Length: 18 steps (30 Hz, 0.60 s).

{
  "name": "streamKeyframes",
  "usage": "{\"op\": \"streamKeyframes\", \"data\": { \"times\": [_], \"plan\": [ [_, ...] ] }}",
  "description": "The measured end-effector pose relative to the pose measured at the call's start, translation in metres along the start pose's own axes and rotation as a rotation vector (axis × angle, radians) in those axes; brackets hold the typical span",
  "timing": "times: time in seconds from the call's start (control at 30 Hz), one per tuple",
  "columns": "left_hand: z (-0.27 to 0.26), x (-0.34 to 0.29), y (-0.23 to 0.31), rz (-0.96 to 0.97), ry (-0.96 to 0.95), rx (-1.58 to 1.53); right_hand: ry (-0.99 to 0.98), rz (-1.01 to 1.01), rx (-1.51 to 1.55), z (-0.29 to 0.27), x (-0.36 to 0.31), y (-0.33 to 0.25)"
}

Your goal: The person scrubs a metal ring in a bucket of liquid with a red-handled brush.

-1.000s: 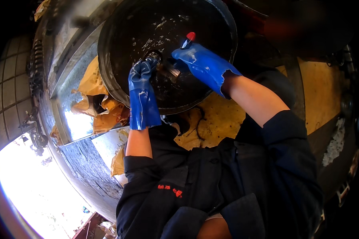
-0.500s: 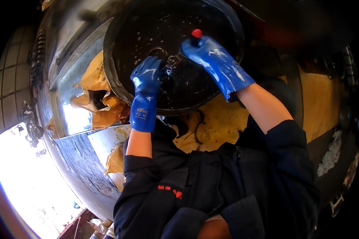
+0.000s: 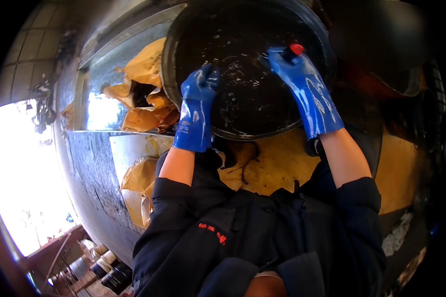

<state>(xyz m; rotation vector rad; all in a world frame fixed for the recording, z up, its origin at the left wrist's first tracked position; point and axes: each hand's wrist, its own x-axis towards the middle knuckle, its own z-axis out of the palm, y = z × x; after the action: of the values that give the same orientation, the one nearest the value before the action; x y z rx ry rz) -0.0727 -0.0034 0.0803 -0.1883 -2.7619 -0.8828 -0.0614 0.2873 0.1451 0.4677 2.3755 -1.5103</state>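
A large round dark tub [image 3: 169, 74] stands in front of me, holding dark liquid with bubbles and ripples on it. Over its left side is my left hand [image 3: 199, 84], in a long blue rubber glove. Its fingers are curled closed, and what they hold, if anything, is lost against the dark liquid. Toward the tub's right side, my right hand [image 3: 291, 67] wears a matching wet glove and grips a black-handled tool with a red end [image 3: 296, 49]. The tool's working end is mostly hidden by the hand and dark background.
Torn brown paper bags [image 3: 148, 64] lie on a metal ledge left of the tub. Another crumpled paper piece [image 3: 139, 175] is lower left. A yellowish stained board [image 3: 277, 161] lies between my legs and the tub. A dark round vessel [image 3: 406, 84] stands at right.
The view has shifted, so the tub appears farther right. My left hand's fingers have curled closed, and my hands are farther apart. The right hand still holds the tool.
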Motion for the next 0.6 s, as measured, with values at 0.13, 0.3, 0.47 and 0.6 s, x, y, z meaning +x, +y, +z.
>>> {"op": "streamKeyframes", "data": {
  "times": [0.13, 0.3, 0.47, 0.6],
  "plan": [
    [-0.056, 0.014, -0.05, -0.351, 0.131, -0.396, 0.033, -0.025, -0.008, -0.001, 0.003, 0.005],
    [-0.221, 0.034, -0.203, -0.043, 0.171, -0.012, -0.056, -0.036, 0.095, 0.004, -0.017, -0.03],
    [-0.165, 0.049, -0.18, -0.165, 0.306, 0.348, -0.008, 0.015, 0.037, -0.02, -0.011, -0.012],
    [-0.096, 0.062, -0.099, -0.204, 0.031, 0.08, 0.091, -0.073, 0.053, -0.029, 0.014, 0.02]
  ]
}}
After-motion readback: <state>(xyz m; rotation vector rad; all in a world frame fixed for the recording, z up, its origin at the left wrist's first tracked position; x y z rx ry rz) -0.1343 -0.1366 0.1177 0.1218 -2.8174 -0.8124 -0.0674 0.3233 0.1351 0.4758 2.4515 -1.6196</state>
